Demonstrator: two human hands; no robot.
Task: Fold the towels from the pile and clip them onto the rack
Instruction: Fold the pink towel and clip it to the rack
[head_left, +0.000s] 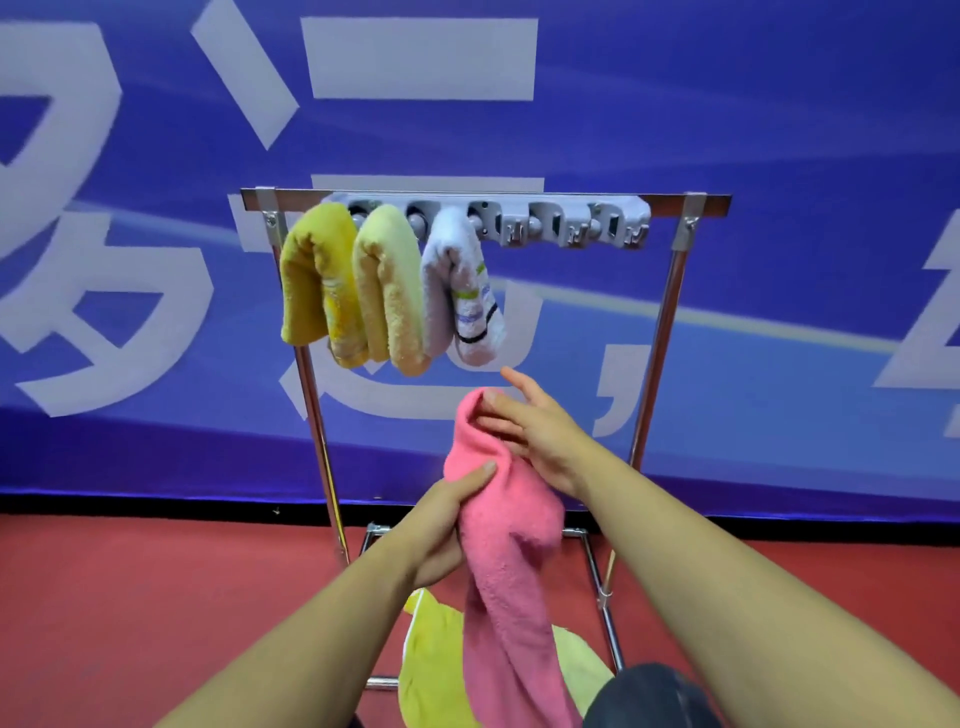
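A pink towel (506, 561) hangs folded between my hands below the rack. My left hand (441, 525) grips its left side, thumb pressed across the fabric. My right hand (535, 426) touches the towel's top fold with fingers stretched out. The metal rack (670, 301) carries a grey clip bar (571, 221) along its top rail. Three folded towels hang clipped at the bar's left: a mustard one (306, 280), a pale yellow one (389, 291) and a lilac-white one (462, 291). The clips on the right hold nothing.
A yellow-green towel (431, 670) lies on the red floor (156, 597) inside the rack's base. A blue banner with white characters (779, 130) fills the wall behind. A dark knee (654, 696) shows at the bottom right.
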